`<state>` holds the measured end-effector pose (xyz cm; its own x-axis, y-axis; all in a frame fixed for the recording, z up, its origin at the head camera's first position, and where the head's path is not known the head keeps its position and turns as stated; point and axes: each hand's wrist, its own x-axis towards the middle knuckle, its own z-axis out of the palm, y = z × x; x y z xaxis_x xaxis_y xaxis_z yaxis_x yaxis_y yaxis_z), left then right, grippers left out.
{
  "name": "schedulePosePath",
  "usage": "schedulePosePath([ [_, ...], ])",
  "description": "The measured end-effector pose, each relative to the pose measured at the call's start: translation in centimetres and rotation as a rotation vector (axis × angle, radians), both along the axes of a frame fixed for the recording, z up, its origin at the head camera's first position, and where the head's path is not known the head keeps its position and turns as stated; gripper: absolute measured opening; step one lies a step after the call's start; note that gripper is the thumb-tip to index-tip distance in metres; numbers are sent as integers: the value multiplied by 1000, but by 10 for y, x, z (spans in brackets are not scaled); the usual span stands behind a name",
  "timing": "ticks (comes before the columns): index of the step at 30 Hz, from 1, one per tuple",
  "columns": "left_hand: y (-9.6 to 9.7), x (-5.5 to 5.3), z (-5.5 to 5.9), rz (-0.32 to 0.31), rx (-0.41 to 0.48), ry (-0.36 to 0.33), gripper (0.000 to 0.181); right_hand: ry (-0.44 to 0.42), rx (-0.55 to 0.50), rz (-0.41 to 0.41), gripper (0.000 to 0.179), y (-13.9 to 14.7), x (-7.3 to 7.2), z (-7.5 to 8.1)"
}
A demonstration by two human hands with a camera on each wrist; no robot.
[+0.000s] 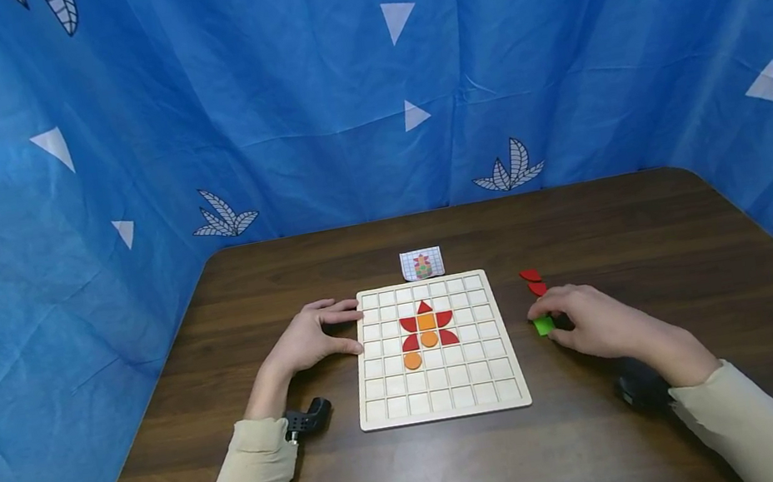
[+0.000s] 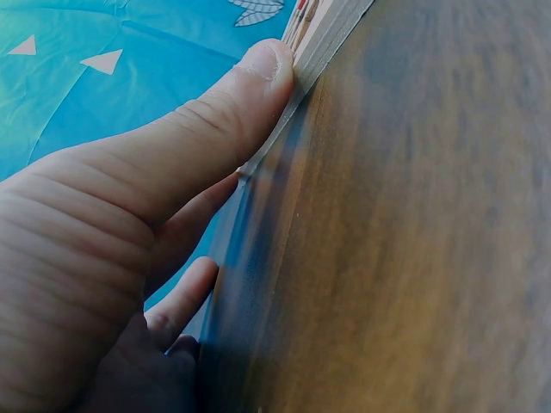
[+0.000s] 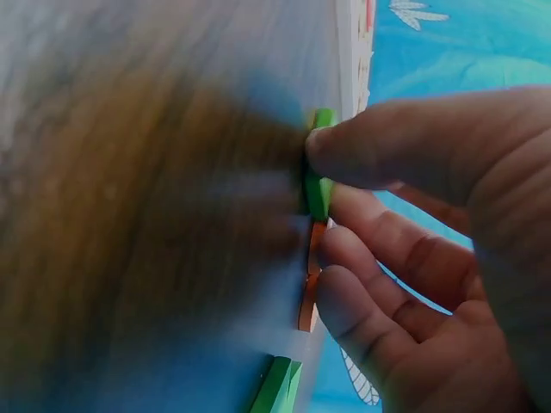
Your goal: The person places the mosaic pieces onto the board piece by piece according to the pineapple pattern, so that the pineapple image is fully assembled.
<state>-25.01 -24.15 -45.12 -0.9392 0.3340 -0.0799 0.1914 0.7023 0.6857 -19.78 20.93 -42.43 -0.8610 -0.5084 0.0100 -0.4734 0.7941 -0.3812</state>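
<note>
A white gridded board (image 1: 397,404) lies on the table. On it are a red triangle (image 1: 424,306), an orange square (image 1: 426,321), two orange discs (image 1: 413,361) and several red curved pieces (image 1: 445,318). Along the board's left edge, my left hand (image 1: 307,339) rests with its thumb and fingertips spread; the left wrist view shows the thumb (image 2: 245,90) against that edge. To the right of the board, my right hand (image 1: 592,318) pinches a green square tile (image 1: 544,325) between thumb and fingers. Its thumb (image 3: 370,142) covers part of the green tile (image 3: 319,198) in the right wrist view.
Two red curved pieces (image 1: 530,275) lie just beyond my right hand. Another green piece (image 3: 275,387) shows low in the right wrist view. A small pattern card (image 1: 422,264) stands behind the board. A blue curtain (image 1: 332,89) hangs behind the brown table (image 1: 580,219).
</note>
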Motion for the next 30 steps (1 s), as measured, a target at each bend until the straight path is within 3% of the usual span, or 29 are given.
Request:
schedulePosePath([
  [11,-2,1,1,6,-6,6,61,60,-71,47,30,-21,-4,12],
  [30,-1,-1,0,2,-12,4,61,-22,-119,164,35,-100,-13,26],
])
